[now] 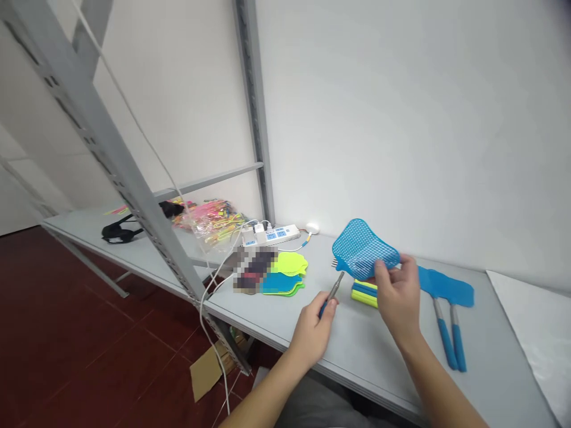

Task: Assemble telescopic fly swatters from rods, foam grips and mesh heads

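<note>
My left hand (314, 327) is closed around a fly swatter handle (335, 288), a metal rod with a blue grip, its bare metal end pointing up. Pinched by its wide edge in my right hand (399, 297) is a blue mesh swatter head (361, 248). The neck of the head, with small prongs, lies just above the rod's tip, apart from it. Under the head, partly hidden by my right hand, is a bundle of blue and yellow grips (364, 293). Two blue swatters with handles (450, 321) lie to the right.
Loose yellow, blue and green swatter heads (285, 282) lie left of my hands, beside a blurred-out object (255, 270). Behind them is a white power strip (272, 236) with cables. Bagged colourful items (214, 220) and a metal rack post (134, 196) stand further left. A white sheet (535, 321) lies at right.
</note>
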{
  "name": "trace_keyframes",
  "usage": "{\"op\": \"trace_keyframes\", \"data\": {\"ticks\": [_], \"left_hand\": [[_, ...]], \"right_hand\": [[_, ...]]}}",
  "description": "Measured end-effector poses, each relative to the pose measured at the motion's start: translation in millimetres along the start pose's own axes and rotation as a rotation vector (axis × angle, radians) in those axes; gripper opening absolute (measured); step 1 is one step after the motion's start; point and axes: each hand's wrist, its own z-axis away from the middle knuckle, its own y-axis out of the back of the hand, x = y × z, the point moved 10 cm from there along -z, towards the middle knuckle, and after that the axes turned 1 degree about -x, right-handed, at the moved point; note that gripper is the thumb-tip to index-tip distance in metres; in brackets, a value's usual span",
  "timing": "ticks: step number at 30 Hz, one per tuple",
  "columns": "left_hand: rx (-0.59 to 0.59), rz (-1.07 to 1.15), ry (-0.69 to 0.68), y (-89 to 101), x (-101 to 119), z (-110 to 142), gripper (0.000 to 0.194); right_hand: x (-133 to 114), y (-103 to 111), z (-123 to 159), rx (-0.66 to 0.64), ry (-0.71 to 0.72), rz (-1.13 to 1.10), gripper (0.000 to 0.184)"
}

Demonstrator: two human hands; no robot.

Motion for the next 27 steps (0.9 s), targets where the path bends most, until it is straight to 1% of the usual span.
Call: {"op": "trace_keyframes", "data": {"ticks": [2,5,7,9,12,15,17,21,27], "left_hand": [[-0.062,-0.092,-0.079,-19.6,9,-8,0.022],[-0.150,-0.212,-0.176,-45.0,14,-14,0.018],[-0.198,-0.290,-0.226,-54.8,12,-14,0.020],[-0.231,-0.370,-0.265,-58.0,8,-12,0.022],[-0.252,-0.481,-0.305,-55.9,4,-12,0.025],[-0.273,-0.574,-0.335,-57.0,3,-12,0.026],[-0.296,-0.622,-0.354,-60.9,3,-11,0.025],[-0.323,-0.687,-0.381,-67.2,2,-8,0.025],[-0.319,-0.692,-0.385,-67.3,2,-7,0.024]], "right_hand": [[9,38,9,0.145,-0.056,-0.102,0.033],[24,87,29,0.322,-0.071,-0.155,0.034],[35,110,46,0.391,-0.089,-0.149,0.035],[45,125,62,0.409,-0.124,-0.126,0.035],[61,136,83,0.366,-0.203,-0.112,0.034],[67,152,97,0.409,-0.223,-0.145,0.032],[70,159,101,0.438,-0.227,-0.193,0.030],[76,153,97,0.360,-0.274,-0.217,0.031],[73,147,97,0.314,-0.246,-0.186,0.031]]}}
